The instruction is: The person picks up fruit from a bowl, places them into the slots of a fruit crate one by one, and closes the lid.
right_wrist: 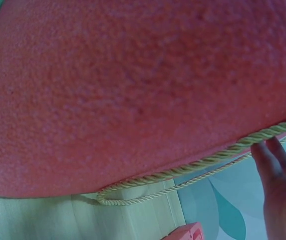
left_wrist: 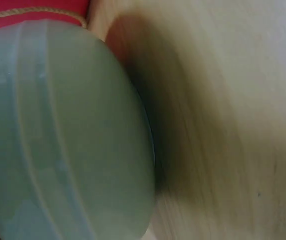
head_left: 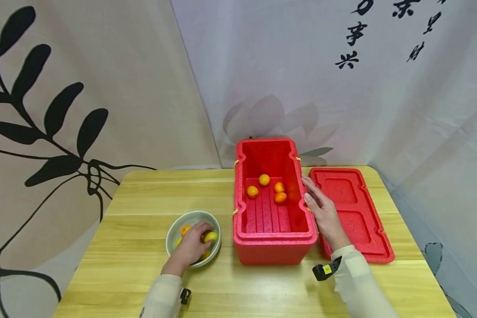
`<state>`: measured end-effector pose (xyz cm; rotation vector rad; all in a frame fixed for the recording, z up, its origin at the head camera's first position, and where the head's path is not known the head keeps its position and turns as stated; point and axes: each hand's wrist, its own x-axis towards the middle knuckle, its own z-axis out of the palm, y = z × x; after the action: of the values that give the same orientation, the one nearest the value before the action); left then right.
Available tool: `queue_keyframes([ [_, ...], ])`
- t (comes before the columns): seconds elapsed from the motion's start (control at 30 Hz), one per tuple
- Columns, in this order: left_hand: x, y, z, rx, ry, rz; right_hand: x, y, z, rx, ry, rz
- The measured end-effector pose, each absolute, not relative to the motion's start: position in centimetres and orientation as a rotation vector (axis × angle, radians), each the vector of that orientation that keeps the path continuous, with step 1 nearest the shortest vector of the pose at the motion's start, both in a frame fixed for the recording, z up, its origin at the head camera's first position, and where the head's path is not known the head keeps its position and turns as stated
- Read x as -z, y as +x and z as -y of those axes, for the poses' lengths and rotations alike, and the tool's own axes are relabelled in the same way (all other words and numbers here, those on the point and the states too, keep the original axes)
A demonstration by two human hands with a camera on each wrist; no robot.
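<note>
In the head view my left hand [head_left: 191, 244] reaches into a pale green bowl [head_left: 171, 234], its fingers and thumb around a small yellow citrus fruit [head_left: 210, 236]. Other fruit, such as an orange one [head_left: 186, 229], lies partly hidden under that hand. The left wrist view is filled by the outside of the bowl [left_wrist: 98, 125]. My right hand [head_left: 323, 215] rests against the right side of a red foam box [head_left: 270, 254], fingers extended along its rim. Several small orange fruits [head_left: 280, 198] lie on the box floor. A twisted yellow cord [right_wrist: 197, 165] runs by the right fingertips.
A red lid [head_left: 353, 216] with recessed panels lies flat on the wooden table [head_left: 143, 229], right of the box. Behind the table hangs a pale printed cloth [head_left: 151, 88]. The bowl stands left of the box with a strip of tabletop between them.
</note>
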<state>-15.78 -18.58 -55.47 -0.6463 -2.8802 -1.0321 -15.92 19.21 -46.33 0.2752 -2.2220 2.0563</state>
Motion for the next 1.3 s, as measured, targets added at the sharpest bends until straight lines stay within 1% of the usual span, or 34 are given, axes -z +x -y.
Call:
queue_keyframes([
  [0.23,55.50,-15.88,18.29,0.843,-0.709,2.910,46.11,-15.90,-19.14,-2.045,0.318,2.203],
  [0.5,55.45,-15.67,18.14,0.825,-0.629,2.955,45.87,-15.73,-18.96,-2.039,0.279,2.224],
  [0.77,55.49,-15.76,18.09,0.818,-0.587,2.962,46.22,-15.96,-19.14,-2.042,0.305,2.220],
  [1.03,55.13,-15.52,18.23,0.897,-0.529,2.921,45.90,-15.86,-19.05,-2.015,0.315,2.227],
  [1.3,55.02,-15.60,18.52,1.049,-0.476,2.744,46.00,-15.78,-19.07,-2.035,0.281,2.232],
])
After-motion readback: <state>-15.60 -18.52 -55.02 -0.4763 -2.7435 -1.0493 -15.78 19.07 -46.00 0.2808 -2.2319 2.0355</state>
